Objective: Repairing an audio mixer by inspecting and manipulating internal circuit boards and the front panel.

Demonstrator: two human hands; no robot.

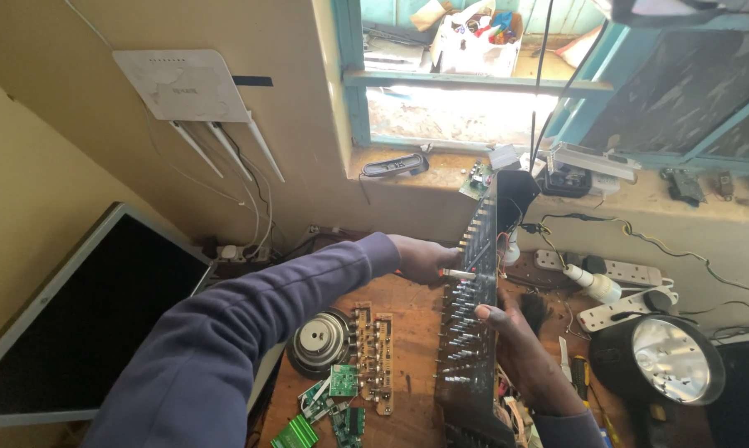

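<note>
Standing up on its edge on the brown wooden table (412, 307) is a long black mixer panel with rows of small knobs (472, 307). The right hand (519, 336) wraps around the panel's edge from the right, fingers shut on it, holding it upright. The left hand (422, 257), in a purple-blue sleeve (250, 332), reaches in from the left. Its fingers are pinched together on a thin tool with a red and silver handle (457, 273), and the tool's tip touches the knob side of the panel.

Near the panel's left side lie a round grey speaker (320, 338), a long brown circuit board (374, 353) and small green circuit boards (324, 411). A big round lamp (669, 357) sits to the right.
</note>
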